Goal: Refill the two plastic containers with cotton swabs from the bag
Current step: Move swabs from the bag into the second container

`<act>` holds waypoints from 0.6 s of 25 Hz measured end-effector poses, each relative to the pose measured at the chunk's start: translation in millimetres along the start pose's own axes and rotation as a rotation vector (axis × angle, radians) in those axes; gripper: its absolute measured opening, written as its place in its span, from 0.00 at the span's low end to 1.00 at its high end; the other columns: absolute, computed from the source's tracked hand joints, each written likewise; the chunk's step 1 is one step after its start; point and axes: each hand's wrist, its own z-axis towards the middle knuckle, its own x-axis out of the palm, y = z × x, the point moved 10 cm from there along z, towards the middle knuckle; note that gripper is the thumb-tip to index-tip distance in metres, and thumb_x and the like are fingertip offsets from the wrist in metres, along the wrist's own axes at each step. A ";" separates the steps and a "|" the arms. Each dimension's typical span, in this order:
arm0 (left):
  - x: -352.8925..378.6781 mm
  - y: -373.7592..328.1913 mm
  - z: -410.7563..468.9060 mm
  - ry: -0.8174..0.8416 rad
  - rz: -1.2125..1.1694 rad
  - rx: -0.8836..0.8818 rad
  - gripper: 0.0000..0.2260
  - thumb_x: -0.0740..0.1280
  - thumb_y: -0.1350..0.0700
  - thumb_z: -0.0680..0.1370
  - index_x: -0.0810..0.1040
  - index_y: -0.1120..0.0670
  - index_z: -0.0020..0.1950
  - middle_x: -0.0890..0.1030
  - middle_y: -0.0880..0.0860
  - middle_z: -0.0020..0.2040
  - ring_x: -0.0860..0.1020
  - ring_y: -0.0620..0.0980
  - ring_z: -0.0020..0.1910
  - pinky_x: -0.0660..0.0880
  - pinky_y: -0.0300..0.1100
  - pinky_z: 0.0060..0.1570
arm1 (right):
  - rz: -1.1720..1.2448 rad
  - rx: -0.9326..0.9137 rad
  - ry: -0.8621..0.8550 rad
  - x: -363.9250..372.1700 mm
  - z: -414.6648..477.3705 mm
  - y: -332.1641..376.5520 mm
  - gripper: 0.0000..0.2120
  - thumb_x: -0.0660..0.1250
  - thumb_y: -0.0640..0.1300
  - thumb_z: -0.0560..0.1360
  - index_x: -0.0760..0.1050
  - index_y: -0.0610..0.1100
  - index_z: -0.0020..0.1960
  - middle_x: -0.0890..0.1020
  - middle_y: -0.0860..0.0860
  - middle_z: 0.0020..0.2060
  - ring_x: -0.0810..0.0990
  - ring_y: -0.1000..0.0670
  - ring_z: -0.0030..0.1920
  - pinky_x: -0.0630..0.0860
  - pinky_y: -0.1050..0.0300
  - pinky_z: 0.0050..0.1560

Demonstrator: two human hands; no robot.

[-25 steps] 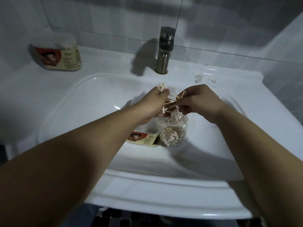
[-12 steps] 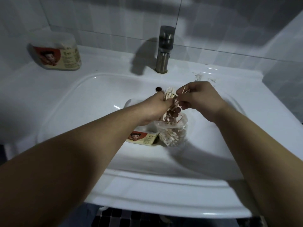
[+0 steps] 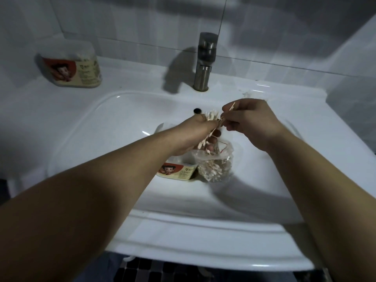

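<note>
Nearest you is the white front rim of the sink point(image 3: 203, 241), with both your forearms reaching over it into the basin. On the basin floor sits one open plastic container point(image 3: 179, 169) with a cartoon label, and touching its right side is the clear bag point(image 3: 215, 165), its mouth open and cotton swabs heaped in its bottom. Just above the bag your left hand point(image 3: 195, 137) is curled around a bundle of swabs point(image 3: 211, 117), whose white tips fan out past your fingers. Your right hand point(image 3: 250, 123) is close beside it, thumb and forefinger pinching a thin wooden stick point(image 3: 228, 111) that leans against the bundle; I cannot tell whether it is one stick or several. Beyond the hands is a dark overflow hole point(image 3: 197, 110), then the metal faucet point(image 3: 204, 62). The second container point(image 3: 75, 66) stands on the back-left ledge against the tiled wall point(image 3: 142, 23), well apart from the first.
</note>
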 end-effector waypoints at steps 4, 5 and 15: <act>-1.3 0.1 0.9 -0.005 0.069 0.006 0.12 0.57 0.57 0.87 0.76 0.62 0.62 0.76 0.53 0.41 0.73 0.45 0.31 0.73 0.42 0.35 | -0.106 -0.012 0.011 1.9 -1.9 -2.0 0.12 0.73 0.32 0.74 0.80 0.42 0.55 0.84 0.43 0.35 0.82 0.45 0.37 0.78 0.57 0.36; -1.8 -0.5 0.7 -0.012 0.080 0.008 0.12 0.57 0.56 0.87 0.76 0.62 0.62 0.74 0.52 0.41 0.72 0.44 0.31 0.71 0.41 0.34 | -0.152 -0.034 -0.010 -0.1 -1.0 -0.9 0.14 0.73 0.34 0.74 0.81 0.44 0.57 0.85 0.44 0.35 0.83 0.46 0.37 0.77 0.56 0.36; -4.3 -4.8 -0.8 -0.030 0.016 0.025 0.08 0.58 0.57 0.86 0.74 0.56 0.52 0.71 0.52 0.38 0.69 0.44 0.30 0.69 0.37 0.29 | -0.289 -0.063 0.223 33.5 -8.4 -3.7 0.14 0.59 0.43 0.83 0.79 0.39 0.62 0.83 0.46 0.47 0.83 0.51 0.49 0.78 0.51 0.42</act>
